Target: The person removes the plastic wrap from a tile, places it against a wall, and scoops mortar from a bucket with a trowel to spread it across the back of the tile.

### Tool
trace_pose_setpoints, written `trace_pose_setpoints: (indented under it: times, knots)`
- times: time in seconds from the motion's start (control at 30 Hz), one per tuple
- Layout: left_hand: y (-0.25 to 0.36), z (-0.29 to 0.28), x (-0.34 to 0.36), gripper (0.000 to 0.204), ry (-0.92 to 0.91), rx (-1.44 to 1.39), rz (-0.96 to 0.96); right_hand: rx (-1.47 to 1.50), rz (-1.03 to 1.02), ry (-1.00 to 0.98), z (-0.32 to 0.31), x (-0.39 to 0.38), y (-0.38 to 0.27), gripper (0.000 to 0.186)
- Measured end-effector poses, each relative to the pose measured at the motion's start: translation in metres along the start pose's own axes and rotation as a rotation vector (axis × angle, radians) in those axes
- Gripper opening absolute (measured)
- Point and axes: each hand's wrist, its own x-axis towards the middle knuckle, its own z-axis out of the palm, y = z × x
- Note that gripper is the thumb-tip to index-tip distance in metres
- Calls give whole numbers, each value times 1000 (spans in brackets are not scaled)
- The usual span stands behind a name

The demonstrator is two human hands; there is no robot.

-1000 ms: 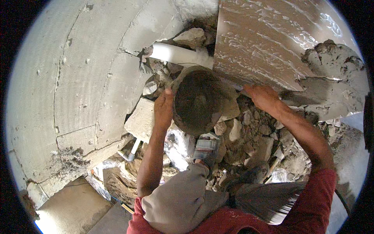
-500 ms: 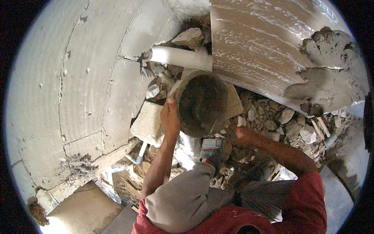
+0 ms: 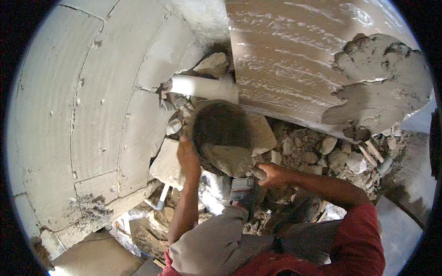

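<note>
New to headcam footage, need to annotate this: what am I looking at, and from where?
No machine here: these are a person's own bare hands. All the pictures come from a fisheye camera on the head, looking down, hence the curved edges; picture left is the person's left. The left hand grips the side of a round bucket. The right hand holds a trowel, its blade at the bucket's mouth. Around lie rubble, a white pipe and a brown panel bearing grey mortar.
</note>
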Motion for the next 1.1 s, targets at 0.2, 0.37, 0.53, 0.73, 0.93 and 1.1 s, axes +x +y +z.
trace_pose_setpoints:
  times: [0.2,0.37,0.53,0.73,0.93,1.1]
  knots:
    - [20,3,2,53,-46,-391,20,100,-47,120,-58,-59,-32,76]
    - [12,1,-2,49,2,-204,-12,-245,-288,458,-108,-103,-37,65]
    - [-7,2,2,49,12,-318,15,-260,-21,918,-135,-142,-96,47]
    - [10,1,0,51,-32,-336,42,-676,-310,1149,-194,-194,-173,49]
    - [7,1,1,50,4,-366,38,-1163,-182,1129,-241,-223,-229,34]
    - [-34,1,14,49,18,-338,59,-1293,-27,1118,-257,-238,-244,34]
